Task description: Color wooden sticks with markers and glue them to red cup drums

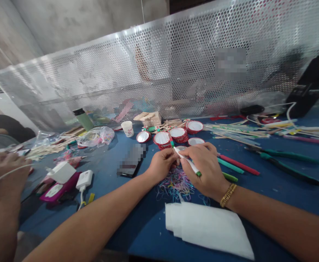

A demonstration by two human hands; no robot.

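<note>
My right hand grips a marker with a white barrel and a green end, its tip pointing up and left. Pinched in my left hand is a thin stick coloured red and green, standing upright where the marker's tip meets it. The stick's lower part is hidden by my fingers. Below both hands lies a tangle of thin coloured strings. Red-edged round tins stand just beyond them. To the right of my right hand lie red, teal and green markers.
A folded white cloth lies near the table's front edge. Pliers are at right, a phone left of my left hand, with a paper cup behind. Chargers and another person's hand are at left. A perforated metal panel borders the back.
</note>
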